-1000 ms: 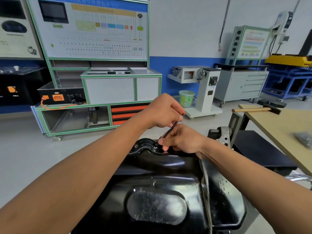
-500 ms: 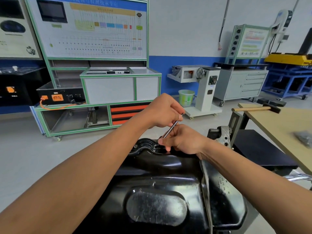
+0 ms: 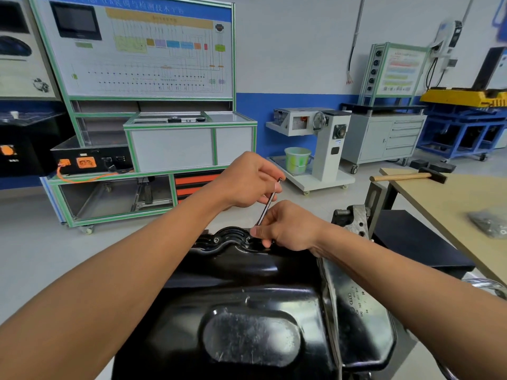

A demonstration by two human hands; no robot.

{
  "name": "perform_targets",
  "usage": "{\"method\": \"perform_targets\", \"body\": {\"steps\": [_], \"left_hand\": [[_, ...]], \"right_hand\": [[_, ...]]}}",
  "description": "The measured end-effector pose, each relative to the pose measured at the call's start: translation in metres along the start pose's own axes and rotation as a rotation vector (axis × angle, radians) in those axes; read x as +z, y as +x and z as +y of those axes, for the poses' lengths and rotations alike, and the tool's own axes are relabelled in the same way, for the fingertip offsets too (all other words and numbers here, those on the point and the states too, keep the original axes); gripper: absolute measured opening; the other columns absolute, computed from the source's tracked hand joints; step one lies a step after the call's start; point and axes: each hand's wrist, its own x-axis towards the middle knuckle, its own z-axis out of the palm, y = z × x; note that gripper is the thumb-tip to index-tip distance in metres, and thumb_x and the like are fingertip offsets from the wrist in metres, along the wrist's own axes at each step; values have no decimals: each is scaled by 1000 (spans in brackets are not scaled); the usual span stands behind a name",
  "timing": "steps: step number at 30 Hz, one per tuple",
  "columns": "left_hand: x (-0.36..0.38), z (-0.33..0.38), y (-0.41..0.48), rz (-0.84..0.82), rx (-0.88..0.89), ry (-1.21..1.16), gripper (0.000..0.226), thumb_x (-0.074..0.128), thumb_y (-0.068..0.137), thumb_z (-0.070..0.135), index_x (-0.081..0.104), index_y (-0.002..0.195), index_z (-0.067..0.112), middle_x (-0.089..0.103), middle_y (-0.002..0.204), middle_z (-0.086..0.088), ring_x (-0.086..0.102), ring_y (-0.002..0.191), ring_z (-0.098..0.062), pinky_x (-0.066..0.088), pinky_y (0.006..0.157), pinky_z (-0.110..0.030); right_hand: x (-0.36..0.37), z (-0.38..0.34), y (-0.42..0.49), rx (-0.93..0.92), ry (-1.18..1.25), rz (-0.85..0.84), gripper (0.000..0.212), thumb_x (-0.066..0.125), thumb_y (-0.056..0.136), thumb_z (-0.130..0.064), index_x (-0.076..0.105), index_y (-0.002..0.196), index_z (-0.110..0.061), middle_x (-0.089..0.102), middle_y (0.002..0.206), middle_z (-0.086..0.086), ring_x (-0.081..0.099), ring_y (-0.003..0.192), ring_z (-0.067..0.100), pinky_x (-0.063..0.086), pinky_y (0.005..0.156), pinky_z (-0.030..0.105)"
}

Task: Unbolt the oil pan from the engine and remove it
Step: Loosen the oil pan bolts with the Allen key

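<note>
entry 1, change. against the frames from the second before, i noted very little movement. the thin metal tool stood a touch more upright and caught the light differently, and both hands stayed in the same spot. i read this as slow turning of one bolt by hand at the far edge of the oil pan. the unbolting looked under way, the lifting-off not begun.

entry 2, left hand. fingers curled around the top of the tool, above the right hand.

entry 3, right hand. fingers pinched on the lower part of the tool, touching the far rim of the pan. the tool tip and the bolt were hidden under them.

entry 4, oil pan. black, bottom up, seated on the engine directly below my view. two round spots showed on the far rim; bolts or bare holes, i could not tell.

entry 5, containers. pale green bucket on the foot of a white stand across the floor; inside hidden. clear bag on the desk to the right, holding small grey pieces too blurred to name. grey cabinet beyond, drawers closed.

entry 6, loose item. hammer lying on the desk's far corner, well apart from the pan.
</note>
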Motion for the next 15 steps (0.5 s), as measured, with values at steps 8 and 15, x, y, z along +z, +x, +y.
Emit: {"method": "perform_targets", "body": {"steps": [8, 15], "left_hand": [[-4, -9, -3, -20, -17, -74, 16, 59, 96, 3, 65, 109, 9, 72, 86, -4, 68, 83, -16, 60, 69, -26], [-49, -52, -40, 163, -144, -427, 11, 59, 94, -1, 62, 99, 8, 72, 86, -9, 73, 75, -16, 61, 67, -25]], "right_hand": [[0, -7, -1, -43, -60, -30, 43, 67, 95, -20, 62, 53, -18, 52, 36, -14, 46, 36, -5, 31, 41, 6], [12, -13, 9, -154, -144, -57, 32, 65, 97, -17, 63, 64, -19, 64, 62, -3, 47, 48, -1, 38, 55, 14]]}}
